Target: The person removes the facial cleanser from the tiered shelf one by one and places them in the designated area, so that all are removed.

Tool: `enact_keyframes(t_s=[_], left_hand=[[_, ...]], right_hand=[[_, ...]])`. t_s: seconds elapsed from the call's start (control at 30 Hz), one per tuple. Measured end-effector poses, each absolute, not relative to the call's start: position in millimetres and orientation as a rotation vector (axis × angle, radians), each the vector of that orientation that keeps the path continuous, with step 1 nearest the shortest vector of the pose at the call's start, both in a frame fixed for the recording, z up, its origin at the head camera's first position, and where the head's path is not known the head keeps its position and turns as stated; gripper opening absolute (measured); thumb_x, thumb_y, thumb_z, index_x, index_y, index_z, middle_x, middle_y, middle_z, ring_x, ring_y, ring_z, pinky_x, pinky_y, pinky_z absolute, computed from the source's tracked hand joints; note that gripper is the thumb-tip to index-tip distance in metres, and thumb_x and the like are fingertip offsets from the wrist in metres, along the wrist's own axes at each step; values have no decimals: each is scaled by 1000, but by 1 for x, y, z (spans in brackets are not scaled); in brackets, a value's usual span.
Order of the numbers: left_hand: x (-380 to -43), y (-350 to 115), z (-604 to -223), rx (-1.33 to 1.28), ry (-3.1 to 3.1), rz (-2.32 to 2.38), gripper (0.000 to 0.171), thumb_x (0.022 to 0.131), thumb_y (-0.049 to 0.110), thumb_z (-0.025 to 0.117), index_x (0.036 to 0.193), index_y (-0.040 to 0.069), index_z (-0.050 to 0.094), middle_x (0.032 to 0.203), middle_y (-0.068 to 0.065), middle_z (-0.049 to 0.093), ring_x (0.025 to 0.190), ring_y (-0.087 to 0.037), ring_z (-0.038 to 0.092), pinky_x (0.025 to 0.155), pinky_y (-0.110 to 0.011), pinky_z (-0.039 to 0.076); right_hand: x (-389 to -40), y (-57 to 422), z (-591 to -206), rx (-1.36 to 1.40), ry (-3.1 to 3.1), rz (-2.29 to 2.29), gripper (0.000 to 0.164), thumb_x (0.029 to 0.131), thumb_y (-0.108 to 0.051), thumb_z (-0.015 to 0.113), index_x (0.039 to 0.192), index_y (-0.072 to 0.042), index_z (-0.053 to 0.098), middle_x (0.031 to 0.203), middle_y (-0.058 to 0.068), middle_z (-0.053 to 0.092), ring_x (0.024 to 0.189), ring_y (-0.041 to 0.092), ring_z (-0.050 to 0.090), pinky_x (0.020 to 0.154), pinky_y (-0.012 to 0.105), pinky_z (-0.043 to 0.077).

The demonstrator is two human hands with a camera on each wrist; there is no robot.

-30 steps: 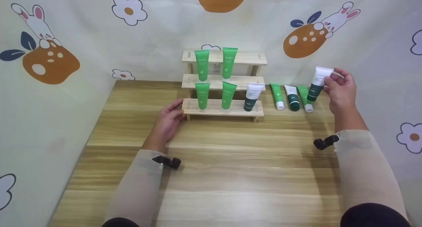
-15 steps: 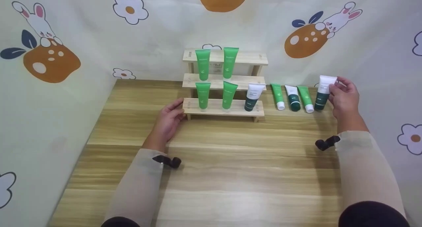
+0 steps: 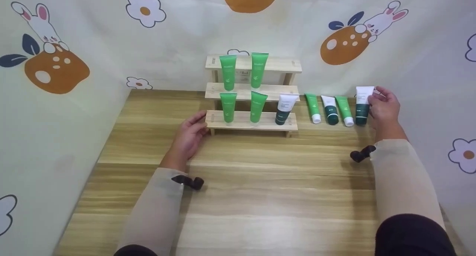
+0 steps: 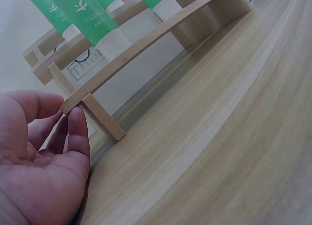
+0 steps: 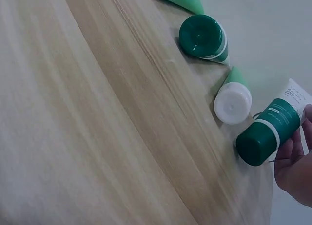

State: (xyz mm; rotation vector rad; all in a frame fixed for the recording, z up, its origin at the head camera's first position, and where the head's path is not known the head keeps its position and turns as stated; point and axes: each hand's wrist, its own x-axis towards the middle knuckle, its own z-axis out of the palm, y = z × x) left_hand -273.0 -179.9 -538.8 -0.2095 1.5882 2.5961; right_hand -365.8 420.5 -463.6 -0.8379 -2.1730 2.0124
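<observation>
My left hand (image 3: 191,135) pinches the left corner of the lowest board of a three-tier wooden display stand (image 3: 256,126); in the left wrist view, thumb and fingertips (image 4: 77,117) meet at that corner. My right hand (image 3: 385,109) grips a white and dark-green squeeze tube (image 3: 363,106) by its white upper part, cap down, at the right end of a row of tubes. In the right wrist view, the dark-green cap of the held tube (image 5: 280,120) is beside the white cap of a green tube (image 5: 233,103).
On the stand, green tubes (image 3: 227,107) and one white and dark-green tube (image 3: 285,109) stand on their caps. Right of it, two green tubes (image 3: 313,108) and a white and dark-green tube (image 3: 330,110) lie on the wooden table (image 3: 260,189). A patterned cloth (image 3: 178,55) hangs behind.
My right hand has lowered the white and dark-green tube from over the rightmost green tube to that tube's right side, then shifted slightly left. My left hand stays at the stand's corner.
</observation>
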Motion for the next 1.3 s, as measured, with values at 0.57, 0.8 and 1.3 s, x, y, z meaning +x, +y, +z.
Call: enact_keyframes(t_s=[0.57, 0.8, 1.3], left_hand=[[-273, -178, -536, -191, 1577, 2589, 56, 102, -8, 54, 157, 0, 47, 164, -9, 47, 102, -10, 64, 89, -23, 56], [-274, -179, -537, -196, 1580, 2598, 55, 102, -8, 54, 156, 0, 49, 162, -9, 50, 104, -11, 65, 90, -24, 57], [-274, -180, -539, -198, 1579, 2603, 54, 102, -9, 54, 155, -1, 50, 161, -8, 50, 101, -12, 64, 88, -23, 56]], right_hand=[[-381, 420, -483, -1022, -2199, 1917, 54, 107, -35, 64, 158, -42, 47, 159, -11, 50, 150, 12, 42, 134, 32, 29], [-380, 419, -481, -1020, -2179, 1965, 56, 106, -27, 67, 158, -40, 49, 160, -9, 49, 147, 13, 44, 129, 32, 38], [-369, 395, -448, -811, -2153, 2019, 66, 101, -42, 71, 161, -36, 42, 165, -6, 47, 154, 19, 45, 131, 36, 36]])
